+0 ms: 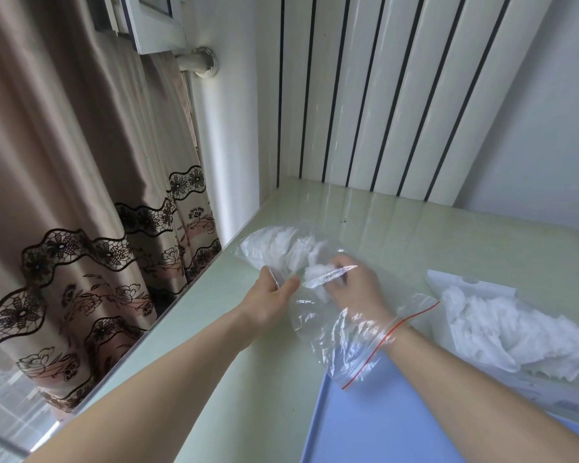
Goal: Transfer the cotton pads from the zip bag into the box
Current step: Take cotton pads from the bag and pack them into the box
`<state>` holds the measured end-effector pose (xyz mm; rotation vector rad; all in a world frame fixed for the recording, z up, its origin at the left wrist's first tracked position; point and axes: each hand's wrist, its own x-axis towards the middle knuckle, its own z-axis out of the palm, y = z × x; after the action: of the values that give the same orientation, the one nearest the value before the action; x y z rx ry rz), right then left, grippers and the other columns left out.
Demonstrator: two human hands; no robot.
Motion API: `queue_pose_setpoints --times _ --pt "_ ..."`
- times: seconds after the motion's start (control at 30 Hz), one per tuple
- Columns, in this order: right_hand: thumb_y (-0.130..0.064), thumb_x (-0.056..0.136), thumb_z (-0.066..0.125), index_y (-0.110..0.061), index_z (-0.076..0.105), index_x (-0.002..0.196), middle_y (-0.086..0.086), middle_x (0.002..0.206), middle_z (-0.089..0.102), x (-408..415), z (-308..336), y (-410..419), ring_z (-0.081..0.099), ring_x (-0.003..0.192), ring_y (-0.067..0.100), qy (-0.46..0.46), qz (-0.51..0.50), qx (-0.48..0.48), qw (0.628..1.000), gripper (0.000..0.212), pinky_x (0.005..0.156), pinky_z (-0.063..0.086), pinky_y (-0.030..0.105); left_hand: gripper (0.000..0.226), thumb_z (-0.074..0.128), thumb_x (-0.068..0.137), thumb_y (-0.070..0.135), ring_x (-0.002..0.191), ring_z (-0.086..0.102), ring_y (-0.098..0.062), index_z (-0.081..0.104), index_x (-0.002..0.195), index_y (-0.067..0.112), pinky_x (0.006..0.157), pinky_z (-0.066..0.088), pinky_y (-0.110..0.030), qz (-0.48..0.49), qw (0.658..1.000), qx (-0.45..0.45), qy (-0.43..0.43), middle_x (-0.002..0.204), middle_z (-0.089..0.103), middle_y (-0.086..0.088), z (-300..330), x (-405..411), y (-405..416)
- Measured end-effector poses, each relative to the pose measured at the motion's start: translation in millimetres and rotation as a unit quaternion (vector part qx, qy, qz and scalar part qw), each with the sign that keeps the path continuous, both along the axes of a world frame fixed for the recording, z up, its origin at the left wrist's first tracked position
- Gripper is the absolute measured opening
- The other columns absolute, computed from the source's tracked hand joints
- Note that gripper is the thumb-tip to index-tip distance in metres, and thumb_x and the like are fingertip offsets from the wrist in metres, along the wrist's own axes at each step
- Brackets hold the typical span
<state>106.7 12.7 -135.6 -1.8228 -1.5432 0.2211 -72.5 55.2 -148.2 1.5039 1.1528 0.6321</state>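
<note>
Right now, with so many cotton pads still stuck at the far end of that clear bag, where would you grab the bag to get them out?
Probably the closed far end of the zip bag, from above. The pads left inside bunch there, while the red-lined mouth faces the near side, around the right hand. The left hand pinches only the side film. Lifting that end should slide them toward the box.

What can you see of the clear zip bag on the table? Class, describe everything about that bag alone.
The zip bag is clear, thin, crinkled plastic with a red line along its open mouth. It lies on its side on the pale green table, mouth toward the person. The right hand is inside it up to the wrist, gripping a clump of white cotton pads; more cotton pads fill its far, closed end. The left hand pinches the bag's outside. Its mouth end overlaps a blue sheet.
</note>
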Motion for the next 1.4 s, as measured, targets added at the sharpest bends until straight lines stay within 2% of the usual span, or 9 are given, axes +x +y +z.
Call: queue_pose_setpoints --times 0.1,0.17,0.33,0.5,0.67,0.9,1.1,1.3,1.4 --pt "0.014 0.068 0.068 0.004 0.061 0.077 0.020 0.081 0.063 2 -10 12 0.061 0.087 0.043 -0.081 0.028 0.066 0.994 0.015 0.069 0.031 0.024 0.036 0.052 0.098 0.047 0.114 0.058 -0.015 0.045 0.123 0.021 0.102 0.045 -0.035 -0.002 1.000 0.004 0.000 0.123 0.061 0.005 0 0 0" --pt "0.015 0.073 0.067 0.008 0.061 0.083 0.025 0.098 0.063 3 -14 18 0.058 0.102 0.041 -0.079 0.049 0.047 0.995 0.013 0.076 0.032 0.016 0.035 0.052 0.099 0.045 0.114 0.057 -0.012 0.044 0.124 0.023 0.098 0.044 -0.031 -0.003 1.000 0.006 -0.004 0.122 0.060 0.008 1 0 -1" --pt "0.002 0.082 0.068 -0.002 0.059 0.090 -0.004 0.090 0.050 2 -15 26 0.049 0.089 0.020 0.013 0.074 0.010 0.997 0.013 0.066 0.033 0.008 0.037 0.053 0.098 0.044 0.115 0.057 -0.013 0.045 0.127 0.022 0.105 0.045 -0.037 -0.001 1.000 0.012 -0.002 0.124 0.060 0.006 -2 0 1" --pt "-0.005 0.079 0.075 -0.015 0.056 0.085 0.000 0.090 0.060 4 -4 31 0.053 0.080 0.014 0.118 0.073 -0.048 0.989 0.022 0.063 0.038 0.012 0.037 0.052 0.099 0.044 0.117 0.056 -0.011 0.044 0.130 0.025 0.101 0.044 -0.031 -0.008 1.000 0.009 -0.010 0.125 0.059 0.010 0 0 0" --pt "-0.011 0.072 0.074 -0.027 0.057 0.076 -0.001 0.094 0.061 1 0 30 0.056 0.087 0.016 0.184 0.063 -0.072 0.978 0.024 0.076 0.047 0.031 0.034 0.052 0.099 0.043 0.116 0.057 -0.011 0.044 0.128 0.026 0.105 0.044 -0.034 -0.005 1.000 0.009 -0.005 0.124 0.060 0.008 1 0 0" --pt "-0.007 0.074 0.075 -0.031 0.057 0.075 -0.012 0.096 0.052 -2 1 25 0.052 0.083 -0.002 0.190 0.072 -0.077 0.976 0.030 0.071 0.039 0.011 0.034 0.053 0.099 0.041 0.117 0.056 -0.010 0.045 0.127 0.024 0.103 0.044 -0.031 -0.003 1.000 0.008 -0.008 0.125 0.059 0.009 4 0 -3" --pt "-0.019 0.057 0.070 -0.037 0.064 0.075 -0.001 0.114 0.057 -4 -3 22 0.065 0.101 0.017 0.245 0.055 -0.066 0.966 0.026 0.083 0.047 0.020 0.031 0.053 0.099 0.040 0.116 0.056 -0.010 0.047 0.124 0.023 0.101 0.043 -0.030 -0.002 1.000 0.008 -0.004 0.123 0.059 0.009 6 0 -4" --pt "-0.019 0.054 0.069 -0.020 0.068 0.081 -0.002 0.082 0.068 -5 -6 -1 0.062 0.077 0.017 0.305 0.046 -0.057 0.950 0.027 0.068 0.049 0.032 0.031 0.052 0.099 0.043 0.106 0.059 -0.014 0.048 0.117 0.018 0.091 0.048 -0.030 0.009 1.000 0.003 0.015 0.115 0.061 0.000 8 1 -5" --pt "-0.031 0.049 0.069 -0.021 0.065 0.077 0.000 0.078 0.067 -9 -11 -24 0.061 0.073 0.017 0.267 0.034 -0.045 0.962 0.030 0.066 0.047 0.032 0.026 0.053 0.099 0.036 0.091 0.058 -0.011 0.049 0.113 0.014 0.072 0.046 -0.024 0.017 0.999 0.013 0.027 0.105 0.060 0.001 12 3 -10"
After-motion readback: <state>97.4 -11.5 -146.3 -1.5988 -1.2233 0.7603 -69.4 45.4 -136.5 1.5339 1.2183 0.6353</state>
